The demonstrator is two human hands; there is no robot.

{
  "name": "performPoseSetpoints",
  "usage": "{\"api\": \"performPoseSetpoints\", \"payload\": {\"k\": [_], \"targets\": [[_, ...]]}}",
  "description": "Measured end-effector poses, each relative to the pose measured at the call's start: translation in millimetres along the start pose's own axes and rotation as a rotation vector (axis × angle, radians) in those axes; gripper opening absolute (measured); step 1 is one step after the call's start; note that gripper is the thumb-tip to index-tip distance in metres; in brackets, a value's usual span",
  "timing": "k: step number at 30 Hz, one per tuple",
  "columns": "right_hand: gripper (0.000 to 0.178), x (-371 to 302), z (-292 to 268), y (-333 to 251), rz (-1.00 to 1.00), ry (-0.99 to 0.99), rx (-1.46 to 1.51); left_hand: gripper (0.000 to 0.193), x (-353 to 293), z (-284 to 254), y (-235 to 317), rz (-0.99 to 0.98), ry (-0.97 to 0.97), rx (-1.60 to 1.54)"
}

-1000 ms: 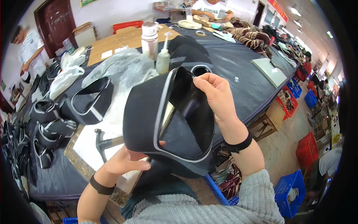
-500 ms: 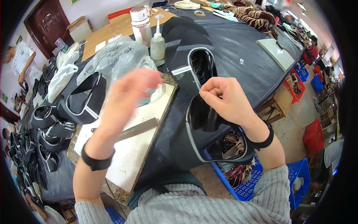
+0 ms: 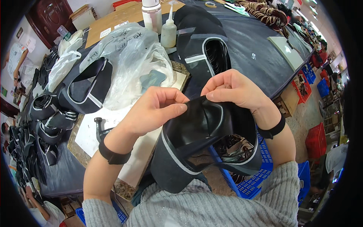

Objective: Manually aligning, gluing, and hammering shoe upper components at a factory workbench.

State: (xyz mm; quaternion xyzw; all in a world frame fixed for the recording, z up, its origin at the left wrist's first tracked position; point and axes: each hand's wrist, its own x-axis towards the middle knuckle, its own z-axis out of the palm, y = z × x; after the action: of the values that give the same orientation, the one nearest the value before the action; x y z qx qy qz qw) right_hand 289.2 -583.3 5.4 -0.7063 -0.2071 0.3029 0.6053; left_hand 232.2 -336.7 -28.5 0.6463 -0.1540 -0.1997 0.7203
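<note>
Works at a broad, dark-covered table. Wears a grey ribbed sweater. Has a crumpled clear plastic bag ahead, lying partly over a white-topped board with a speckled edge. Has a blue crate low on the right. Holds a black loop-shaped piece with pale trim and a glossy lining in front of the sweater, right of the board and partly over the crate. Pinches its upper edge with the left hand and, just beside, with the right hand, fingertips near each other but apart. Has a hammer on the board, partly hidden behind the left wrist, and a pointed squeeze bottle upright beside the bag.
</note>
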Motion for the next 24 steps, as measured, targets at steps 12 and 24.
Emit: {"api": "performPoseSetpoints", "payload": {"k": [12, 24], "targets": [[0.009, -5.2, 28.6, -7.4, -0.084, -0.046, -0.211, 0.006, -16.0, 16.6, 3.9, 0.046, 0.165, 0.262], [0.006, -3.7, 41.2, -8.0, -0.097, -0.056, -0.14, 0.012, -29.2, 14.6, 7.0, -0.026, 0.054, -0.102]]}}
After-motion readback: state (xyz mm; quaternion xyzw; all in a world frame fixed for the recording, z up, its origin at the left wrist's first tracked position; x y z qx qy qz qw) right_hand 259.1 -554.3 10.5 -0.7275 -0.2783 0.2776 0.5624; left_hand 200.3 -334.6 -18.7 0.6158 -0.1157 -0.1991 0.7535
